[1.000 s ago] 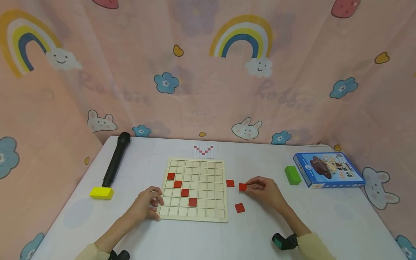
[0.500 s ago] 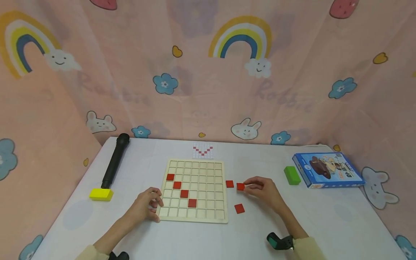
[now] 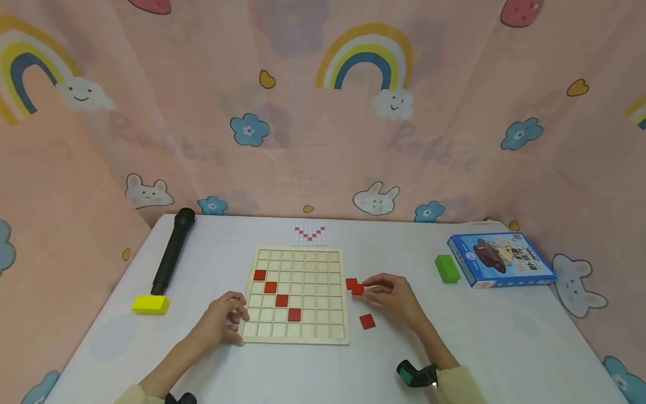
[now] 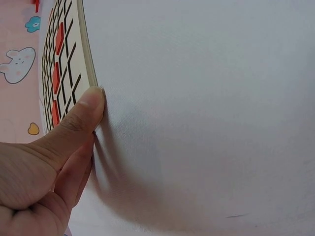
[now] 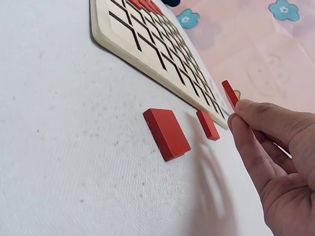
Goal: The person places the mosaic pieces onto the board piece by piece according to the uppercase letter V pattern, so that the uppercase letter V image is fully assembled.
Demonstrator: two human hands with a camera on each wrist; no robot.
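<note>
A pale wooden grid board (image 3: 323, 292) lies on the white table with several red square tiles (image 3: 282, 301) set in its cells along a diagonal. At the board's near left corner, my left hand (image 3: 222, 320) grips the edge; the thumb (image 4: 91, 101) lies against the rim in the left wrist view. My right hand (image 3: 391, 294) pinches a red tile (image 5: 230, 92) by thumb and fingertip, raised above the table just right of the board. Two more red tiles lie below it: one beside the board's rim (image 5: 207, 125), another closer to me (image 3: 367, 321).
Behind the board lies a small paper card (image 3: 310, 233) printed with a red V pattern. A black microphone (image 3: 173, 252) and a yellow block (image 3: 151, 304) are at left. To the right sit a green block (image 3: 447, 269) and a blue box (image 3: 499, 261). A patterned pink cloth hangs behind.
My right hand has moved left with the pinched tile, which now overlaps the loose tile by the board in the head view. The left hand stays at the board's corner. The head view has shifted slightly.
</note>
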